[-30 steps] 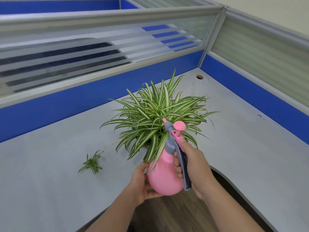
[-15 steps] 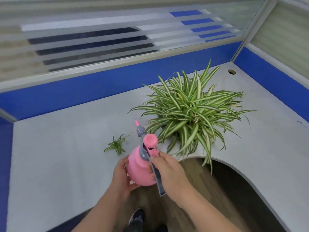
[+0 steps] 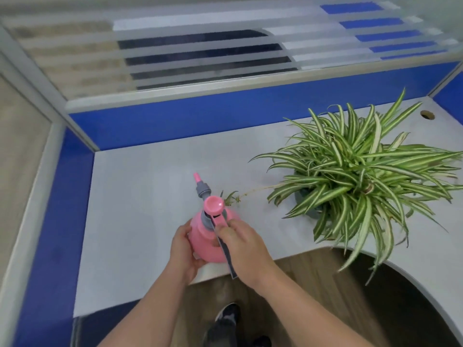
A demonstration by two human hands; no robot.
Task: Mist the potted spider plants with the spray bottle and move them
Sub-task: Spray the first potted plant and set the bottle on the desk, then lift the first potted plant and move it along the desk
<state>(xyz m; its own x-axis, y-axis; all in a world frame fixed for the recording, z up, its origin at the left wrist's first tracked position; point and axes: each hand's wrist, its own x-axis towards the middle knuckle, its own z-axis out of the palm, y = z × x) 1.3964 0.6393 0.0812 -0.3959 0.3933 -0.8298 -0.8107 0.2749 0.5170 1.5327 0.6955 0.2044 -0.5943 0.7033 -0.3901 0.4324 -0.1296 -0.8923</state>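
Pink plastic, round-bellied and capped with a grey pump head, the spray bottle (image 3: 209, 236) sits low over the near edge of the pale grey desk (image 3: 140, 196), held between both hands. In the head view, the only one here, the left hand (image 3: 184, 249) cups the bottle's left side with fingers curled round its belly, while the right hand (image 3: 244, 249) wraps the neck and the grey trigger lever, its fingers pressed together over the lever. The pink nozzle points away from the person, toward the blue partition, not at the foliage. To the right of the bottle, well apart from it, the potted spider plant (image 3: 358, 176) with striped green-and-white leaves stands on the desk; its small plantlet (image 3: 231, 197) on a thin runner lies just beyond the bottle.

The bottle looks about to be set down on the desk, so misting seems finished for this plant. Next, both hands must release the bottle and reach right, under the leaves, for the pot.
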